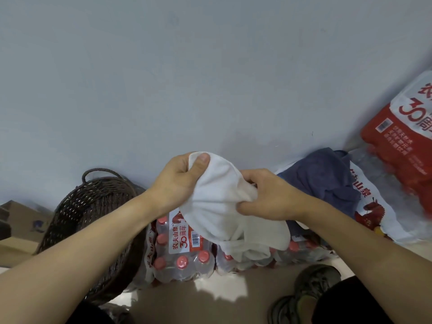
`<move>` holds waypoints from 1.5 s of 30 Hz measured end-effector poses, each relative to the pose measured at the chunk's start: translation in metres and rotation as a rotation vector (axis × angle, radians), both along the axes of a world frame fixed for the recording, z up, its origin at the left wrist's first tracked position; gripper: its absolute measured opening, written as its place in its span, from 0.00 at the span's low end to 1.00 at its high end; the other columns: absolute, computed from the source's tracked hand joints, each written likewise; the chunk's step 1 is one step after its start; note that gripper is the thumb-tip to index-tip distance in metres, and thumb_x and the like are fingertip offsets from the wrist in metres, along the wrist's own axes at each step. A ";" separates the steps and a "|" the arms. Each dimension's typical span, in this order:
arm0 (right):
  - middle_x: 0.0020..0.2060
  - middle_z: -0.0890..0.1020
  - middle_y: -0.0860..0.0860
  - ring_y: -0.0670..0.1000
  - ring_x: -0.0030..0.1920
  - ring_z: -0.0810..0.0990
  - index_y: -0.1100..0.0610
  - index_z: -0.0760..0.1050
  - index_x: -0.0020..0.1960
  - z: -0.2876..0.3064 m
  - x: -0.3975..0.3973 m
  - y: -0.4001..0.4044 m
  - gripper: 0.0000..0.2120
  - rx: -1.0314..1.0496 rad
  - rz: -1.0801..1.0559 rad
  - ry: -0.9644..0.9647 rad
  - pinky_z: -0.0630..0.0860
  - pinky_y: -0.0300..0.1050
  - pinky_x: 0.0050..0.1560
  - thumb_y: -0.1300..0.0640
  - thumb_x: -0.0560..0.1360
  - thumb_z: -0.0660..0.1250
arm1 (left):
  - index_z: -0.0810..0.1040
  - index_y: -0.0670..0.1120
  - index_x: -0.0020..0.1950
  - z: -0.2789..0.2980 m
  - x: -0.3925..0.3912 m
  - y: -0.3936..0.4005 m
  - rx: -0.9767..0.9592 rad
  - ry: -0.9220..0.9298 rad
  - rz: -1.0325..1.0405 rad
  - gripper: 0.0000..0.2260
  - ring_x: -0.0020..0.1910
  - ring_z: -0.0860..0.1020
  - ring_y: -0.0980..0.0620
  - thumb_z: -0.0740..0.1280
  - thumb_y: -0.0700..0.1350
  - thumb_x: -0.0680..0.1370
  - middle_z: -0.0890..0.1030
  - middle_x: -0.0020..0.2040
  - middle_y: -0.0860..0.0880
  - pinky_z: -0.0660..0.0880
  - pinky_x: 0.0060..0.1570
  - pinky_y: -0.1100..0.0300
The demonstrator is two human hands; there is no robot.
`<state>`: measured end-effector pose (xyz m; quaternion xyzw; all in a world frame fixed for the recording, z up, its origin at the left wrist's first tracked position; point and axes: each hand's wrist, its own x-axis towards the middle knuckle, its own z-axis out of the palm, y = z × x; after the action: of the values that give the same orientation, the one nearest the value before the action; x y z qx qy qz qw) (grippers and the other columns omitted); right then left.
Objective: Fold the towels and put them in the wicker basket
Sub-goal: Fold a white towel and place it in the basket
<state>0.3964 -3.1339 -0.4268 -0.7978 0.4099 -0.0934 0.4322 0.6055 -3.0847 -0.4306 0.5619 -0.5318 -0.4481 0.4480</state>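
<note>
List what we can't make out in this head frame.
- Wicker basket: the left forearm crosses its inside; contents cannot be told.
- White towel: bunched between left hand and right hand; fold state unclear.
- Blue towel: lower part hidden behind the right hand and wrist.
- Water bottle packs: partly covered by the hanging towel.
- Right-side pack: cut by the frame edge, blurred.

Two bare forearms reaching forward, left hand [180, 181] gripping the top of the white towel [219, 202] under its thumb, right hand [268, 195] pinching the towel's right edge, knuckles up
</note>
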 end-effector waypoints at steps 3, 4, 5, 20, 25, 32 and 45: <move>0.32 0.79 0.42 0.41 0.34 0.76 0.51 0.76 0.39 -0.002 -0.012 -0.013 0.04 -0.029 0.008 0.144 0.70 0.34 0.32 0.59 0.67 0.68 | 0.81 0.52 0.36 -0.004 -0.004 0.001 0.041 0.007 -0.058 0.19 0.34 0.80 0.57 0.59 0.51 0.83 0.82 0.34 0.54 0.75 0.37 0.65; 0.31 0.78 0.42 0.41 0.33 0.75 0.52 0.75 0.38 -0.005 -0.020 -0.020 0.04 -0.016 -0.008 0.199 0.69 0.33 0.31 0.59 0.69 0.67 | 0.81 0.52 0.35 -0.005 -0.005 0.002 0.063 -0.004 -0.089 0.19 0.34 0.79 0.57 0.59 0.51 0.83 0.81 0.33 0.54 0.75 0.37 0.65; 0.31 0.77 0.43 0.43 0.33 0.74 0.53 0.76 0.39 -0.009 -0.030 -0.028 0.03 0.012 -0.026 0.246 0.69 0.35 0.32 0.59 0.71 0.66 | 0.81 0.52 0.35 -0.009 -0.004 0.002 0.084 -0.024 -0.112 0.18 0.35 0.80 0.56 0.60 0.52 0.83 0.82 0.34 0.54 0.75 0.37 0.65; 0.48 0.81 0.48 0.50 0.50 0.80 0.53 0.77 0.51 -0.125 -0.035 -0.038 0.23 0.235 -0.176 0.297 0.77 0.40 0.45 0.45 0.62 0.82 | 0.68 0.50 0.62 -0.135 -0.011 -0.006 0.560 -0.642 -0.297 0.30 0.53 0.77 0.50 0.77 0.57 0.67 0.77 0.54 0.53 0.75 0.56 0.54; 0.59 0.71 0.46 0.50 0.60 0.71 0.48 0.69 0.68 -0.167 -0.018 -0.026 0.45 0.183 0.041 0.620 0.71 0.44 0.63 0.38 0.56 0.82 | 0.74 0.46 0.63 -0.167 -0.015 0.013 0.699 -0.838 -0.338 0.26 0.55 0.77 0.46 0.77 0.52 0.70 0.76 0.59 0.47 0.76 0.59 0.53; 0.50 0.80 0.49 0.53 0.50 0.79 0.50 0.74 0.59 -0.180 -0.001 -0.007 0.22 0.239 0.286 0.685 0.73 0.42 0.45 0.44 0.68 0.73 | 0.72 0.44 0.63 -0.172 -0.010 0.020 0.741 -0.848 -0.348 0.24 0.51 0.76 0.46 0.75 0.51 0.72 0.77 0.55 0.47 0.74 0.49 0.57; 0.51 0.84 0.52 0.53 0.49 0.83 0.56 0.80 0.54 -0.157 0.006 -0.004 0.16 0.789 0.135 0.589 0.83 0.44 0.42 0.53 0.69 0.79 | 0.81 0.46 0.57 -0.126 0.050 0.014 1.148 -0.496 -0.553 0.26 0.54 0.82 0.47 0.80 0.55 0.65 0.85 0.53 0.49 0.78 0.59 0.49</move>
<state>0.4023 -3.1382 -0.5843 -0.5906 0.4662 0.3266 0.5720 0.6551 -3.0707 -0.5571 0.6401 -0.4207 -0.6151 -0.1871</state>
